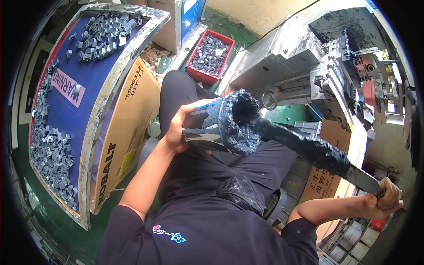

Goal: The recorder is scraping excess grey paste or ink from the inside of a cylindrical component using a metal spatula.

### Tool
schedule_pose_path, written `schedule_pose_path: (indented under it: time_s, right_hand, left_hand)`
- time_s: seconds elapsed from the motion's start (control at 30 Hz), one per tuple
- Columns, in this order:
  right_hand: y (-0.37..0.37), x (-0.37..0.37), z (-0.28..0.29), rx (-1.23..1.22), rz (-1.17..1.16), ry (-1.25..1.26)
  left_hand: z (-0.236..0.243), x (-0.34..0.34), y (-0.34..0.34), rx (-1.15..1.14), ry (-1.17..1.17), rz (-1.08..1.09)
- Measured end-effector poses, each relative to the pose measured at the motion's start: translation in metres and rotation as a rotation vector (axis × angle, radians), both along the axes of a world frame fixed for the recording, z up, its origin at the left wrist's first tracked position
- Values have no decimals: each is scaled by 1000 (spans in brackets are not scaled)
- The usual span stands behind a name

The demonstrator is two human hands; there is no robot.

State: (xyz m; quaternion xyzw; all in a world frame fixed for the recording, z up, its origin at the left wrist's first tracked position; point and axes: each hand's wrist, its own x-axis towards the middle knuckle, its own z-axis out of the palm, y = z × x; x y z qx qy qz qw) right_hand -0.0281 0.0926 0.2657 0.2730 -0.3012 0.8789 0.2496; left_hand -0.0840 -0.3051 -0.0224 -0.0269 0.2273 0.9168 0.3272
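Note:
My left hand [176, 132] is wrapped round a cylindrical can [207, 121], held tilted, with thick dark blue-black paste caked about its open mouth [240, 141]. My right hand [385, 198], at the right, grips the end of a long flat spatula [360, 176] heavily coated with the same paste. The spatula's far end reaches to the mouth of the can, and I cannot make out whether it touches the rim.
At left, a blue board [66, 110] in a pale frame carries many small grey parts, beside a cardboard box [117, 123]. A red crate [192, 66] of similar parts stands ahead. A metal machine [282, 62] fills the upper right, above a carton [322, 185].

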Motion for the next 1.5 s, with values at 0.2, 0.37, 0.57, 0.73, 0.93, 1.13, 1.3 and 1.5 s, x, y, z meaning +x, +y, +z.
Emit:
schedule_pose_path:
  time_s: [0.2, 0.37, 0.57, 0.73, 0.93, 1.13, 1.3, 1.5]
  right_hand:
    - [-8, 5, 0, 210, 205, -64]
    - [-14, -7, -1, 181, 322, -26]
    - [-24, -13, 0, -27, 282, 14]
    - [-40, -25, -4, -39, 346, -62]
    - [-47, -29, -19, 39, 224, -19]
    - [-44, -31, -18, 62, 143, -7]
    - [-39, -28, -14, 21, 182, -14]
    - [-23, -24, -9, -54, 248, -63]
  left_hand:
    - [0, -1, 2, 15, 21, -1]
    - [0, 1, 1, -13, -11, -4]
    - [-4, 1, 1, -53, 8, 9]
    - [-2, 2, 3, -62, -8, 51]
    - [-4, 6, 1, -109, 5, 119]
    - [-5, 6, -5, -78, -21, 101]
    - [-5, 8, 2, -85, -17, 121]
    - [-8, 9, 4, -58, -43, 113]
